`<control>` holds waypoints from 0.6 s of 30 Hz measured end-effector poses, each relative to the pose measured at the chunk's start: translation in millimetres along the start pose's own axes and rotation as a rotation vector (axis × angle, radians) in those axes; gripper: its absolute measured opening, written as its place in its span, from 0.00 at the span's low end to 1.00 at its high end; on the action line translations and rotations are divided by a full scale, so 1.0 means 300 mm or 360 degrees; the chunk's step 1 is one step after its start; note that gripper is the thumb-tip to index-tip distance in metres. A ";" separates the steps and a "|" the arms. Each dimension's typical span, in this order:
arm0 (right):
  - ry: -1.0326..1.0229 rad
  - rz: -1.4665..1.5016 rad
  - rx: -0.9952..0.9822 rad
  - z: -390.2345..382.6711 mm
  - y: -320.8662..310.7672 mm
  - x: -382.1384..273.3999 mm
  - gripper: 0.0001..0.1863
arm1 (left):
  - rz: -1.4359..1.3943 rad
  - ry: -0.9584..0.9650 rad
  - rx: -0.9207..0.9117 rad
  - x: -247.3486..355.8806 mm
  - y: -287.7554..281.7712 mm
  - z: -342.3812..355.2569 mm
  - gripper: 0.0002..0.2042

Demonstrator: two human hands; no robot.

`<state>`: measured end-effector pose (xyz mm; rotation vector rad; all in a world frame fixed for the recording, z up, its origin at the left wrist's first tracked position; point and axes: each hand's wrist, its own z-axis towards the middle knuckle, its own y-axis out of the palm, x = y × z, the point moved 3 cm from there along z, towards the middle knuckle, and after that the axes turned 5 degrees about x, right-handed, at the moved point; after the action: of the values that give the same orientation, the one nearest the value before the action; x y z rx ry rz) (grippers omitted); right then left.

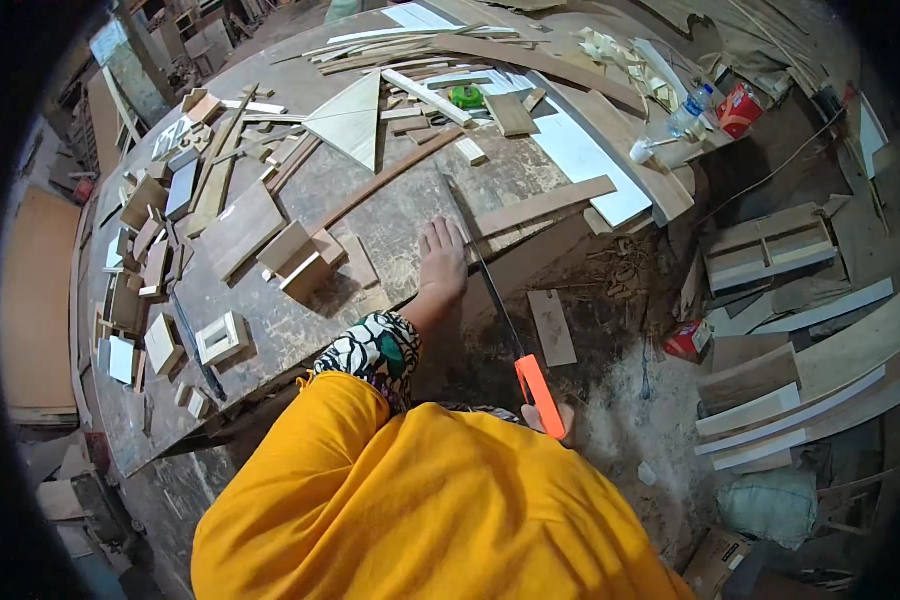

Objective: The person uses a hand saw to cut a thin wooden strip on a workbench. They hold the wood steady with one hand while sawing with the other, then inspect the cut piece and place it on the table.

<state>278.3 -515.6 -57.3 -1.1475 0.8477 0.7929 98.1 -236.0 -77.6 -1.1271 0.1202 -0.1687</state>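
Observation:
My left hand (442, 255) lies flat at the worktable's near edge, fingers extended and slightly apart. Just right of its fingertips, a narrow wooden board (545, 205) reaches over the edge. My right hand (562, 420), partly hidden low in the view, grips the orange handle (538, 390) of a hand saw. The saw's long blade (500, 305) runs up from the handle across the board's left end, beside my left hand. A long brown strip (380, 185) and small wooden pieces (358, 260) lie left of this spot.
The worktable (290, 335) carries scattered offcuts, a pale triangular panel (350, 115), a green tape measure (466, 97), white boards (595, 170), a plastic bottle (690, 110) and a red carton (740, 110). On the floor at right are a wooden frame (765, 250), planks (800, 390) and a sack (765, 505).

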 end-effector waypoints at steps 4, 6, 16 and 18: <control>-0.0113 -0.0147 -0.0008 0.106 0.087 -0.143 0.18 | -0.0001 -0.0001 -0.0019 -0.015 -0.004 -0.002 0.25; -0.0438 -0.0215 0.0105 0.075 0.102 -0.077 0.17 | -0.0084 0.0021 -0.0082 0.023 -0.028 0.028 0.24; -0.0045 0.0012 0.0119 -0.032 -0.015 -0.044 0.19 | -0.0207 0.0002 -0.0024 0.002 -0.019 0.004 0.26; 0.0262 -0.0067 -0.0025 0.019 -0.013 -0.119 0.19 | -0.0135 0.0006 -0.0039 -0.011 -0.018 0.005 0.26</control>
<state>266.0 -514.5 -23.1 -1.2535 0.9518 0.6782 94.7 -236.2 -71.9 -1.1573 0.0778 -0.2455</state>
